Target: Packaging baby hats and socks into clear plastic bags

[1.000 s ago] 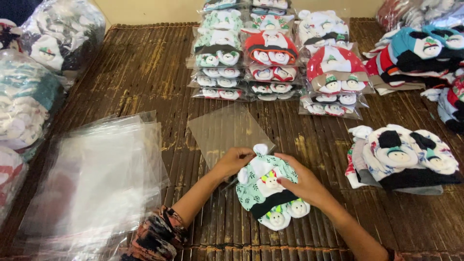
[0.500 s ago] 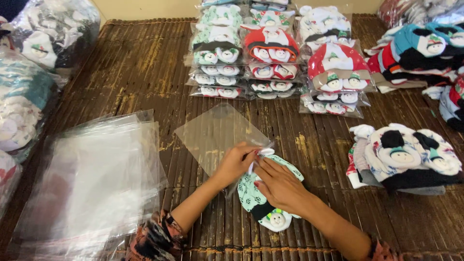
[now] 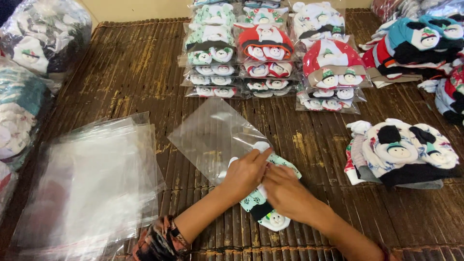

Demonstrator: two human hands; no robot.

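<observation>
Sliding folded socks (image 3: 267,205) into a clear bag (image 3: 212,137), left hand (image 3: 245,172) and right hand (image 3: 286,192) press flat together; next, feeding them deeper.

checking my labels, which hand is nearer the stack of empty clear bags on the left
Left. The left hand rests on the mint sock bundle, on the side toward the stack of clear bags; the right hand is farther away, on the bundle's other side.

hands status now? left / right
Left hand: gripping the clear plastic bag mouth.
Right hand: closed on the mint-green patterned sock bundle.
</observation>
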